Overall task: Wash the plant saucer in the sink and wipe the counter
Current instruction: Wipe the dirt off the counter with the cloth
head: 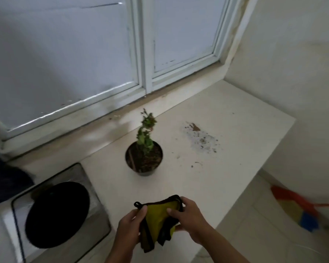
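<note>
Cloth (158, 217) is bunched, no clean long axis; roughly it runs from its top edge, away from the person, down to the loose ends hanging toward them. It is held low over the near edge of the worktop (226, 177); cannot tell if it touches. Yellow with black trim, a small black loop at the top left corner, folds dark at the bottom.

Left hand (129, 224) grips the cloth's left edge, thumb on top near the loop, fingers curled under. Right hand (188, 217) grips the right side, thumb pressed on the yellow face, fingers wrapped over the top right corner. Both forearms come up from the bottom of the view, hands close together with the cloth between them.

Saucer (57, 215) is black, round and flat, and lies on a mesh tray (74, 173) at the left end of the worktop, well apart from the hands.

Plant pot (143, 160), dark and upright, stands mid-worktop beyond the cloth, with a thin green plant (145, 133) leaning slightly toward the window (179, 35). A patch of dirt (201, 139), brown and grey specks, sits right of the pot, apart from it.

The view is slightly blurred.
</note>
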